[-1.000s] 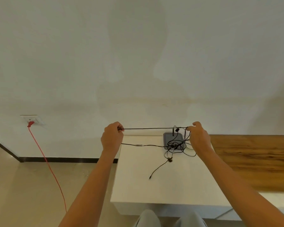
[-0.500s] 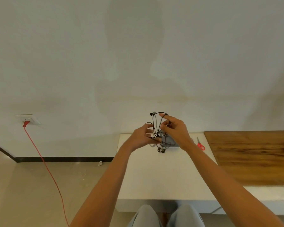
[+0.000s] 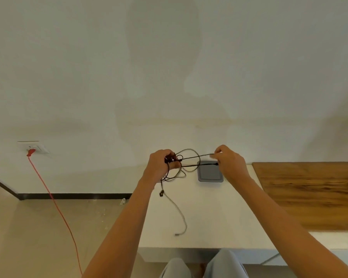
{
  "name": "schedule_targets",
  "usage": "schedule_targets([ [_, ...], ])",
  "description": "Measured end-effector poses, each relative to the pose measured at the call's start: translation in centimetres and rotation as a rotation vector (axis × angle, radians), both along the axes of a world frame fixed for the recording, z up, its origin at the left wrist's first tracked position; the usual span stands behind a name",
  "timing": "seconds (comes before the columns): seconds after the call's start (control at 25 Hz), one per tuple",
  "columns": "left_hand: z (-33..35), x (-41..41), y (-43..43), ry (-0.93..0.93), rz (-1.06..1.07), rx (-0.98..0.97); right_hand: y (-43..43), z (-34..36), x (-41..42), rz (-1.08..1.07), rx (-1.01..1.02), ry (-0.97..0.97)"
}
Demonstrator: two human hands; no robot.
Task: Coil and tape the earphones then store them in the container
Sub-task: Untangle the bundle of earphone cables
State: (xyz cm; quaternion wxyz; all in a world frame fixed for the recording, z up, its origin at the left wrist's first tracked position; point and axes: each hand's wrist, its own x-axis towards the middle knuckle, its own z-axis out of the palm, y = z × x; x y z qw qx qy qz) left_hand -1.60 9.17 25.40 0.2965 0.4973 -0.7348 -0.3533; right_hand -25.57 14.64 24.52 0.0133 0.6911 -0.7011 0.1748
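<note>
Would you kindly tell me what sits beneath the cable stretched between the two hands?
The grey container on the white table, beneath the earphone cable. The right hand hides its far right corner; its inside cannot be seen.

Pale wall, white table, beige floor

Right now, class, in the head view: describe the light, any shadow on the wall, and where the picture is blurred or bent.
Head view: soft, even light, no glare; a faint person-shaped shadow on the wall; the earphones cable blurs between the left hand and right hand; wide-angle bending slants the table edges.
</note>
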Motion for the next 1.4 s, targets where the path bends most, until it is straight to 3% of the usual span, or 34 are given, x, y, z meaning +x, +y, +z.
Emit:
schedule_targets([
  [0.16, -0.9, 1.2, -0.7, 0.034, 0.012, 0.081, -0.4, -0.5, -0.9, -0.108, 0.065, 0.023],
  [0.32, -1.7, 0.9, -0.3, 0.265, 0.121, 0.230, -0.8, -1.4, -1.3, -0.105, 0.145, -0.478],
  [0.48, -1.8, -0.9, 0.4, 0.500, 0.019, 0.428, -0.8, -1.8, 2.1, -0.019, 0.279, -1.039],
  [0.56, -1.5, -1.6, 0.9, 0.573, -0.036, 0.493, -0.7, -1.8, 4.2, 0.048, 0.359, -1.187],
  [0.72, -1.5, -1.6, 0.8, 0.688, -0.083, 0.530, -0.9, -2.7, 5.8, 0.129, 0.340, -1.120],
  [0.88, -2.1, -0.7, -0.2, 0.763, 0.136, 0.490, -0.6, -3.1, 4.8, 0.056, 0.193, -1.132],
  [1.04, -3.8, 0.1, -1.3, 0.514, 0.265, 0.443, -0.1, -3.2, 3.6, -0.076, 0.044, -1.128],
  [1.24, -5.8, 1.1, -2.2, 0.462, 0.397, 0.446, -0.1, -4.2, 1.8, -0.237, -0.099, -1.051],
  [1.32, -6.8, 1.8, -2.3, 0.523, 0.400, 0.467, -0.5, -4.8, 1.2, -0.320, -0.122, -1.031],
  [1.4, -7.6, 2.2, -2.4, 0.515, 0.380, 0.445, -1.1, -5.2, 0.7, -0.396, -0.108, -1.159],
])
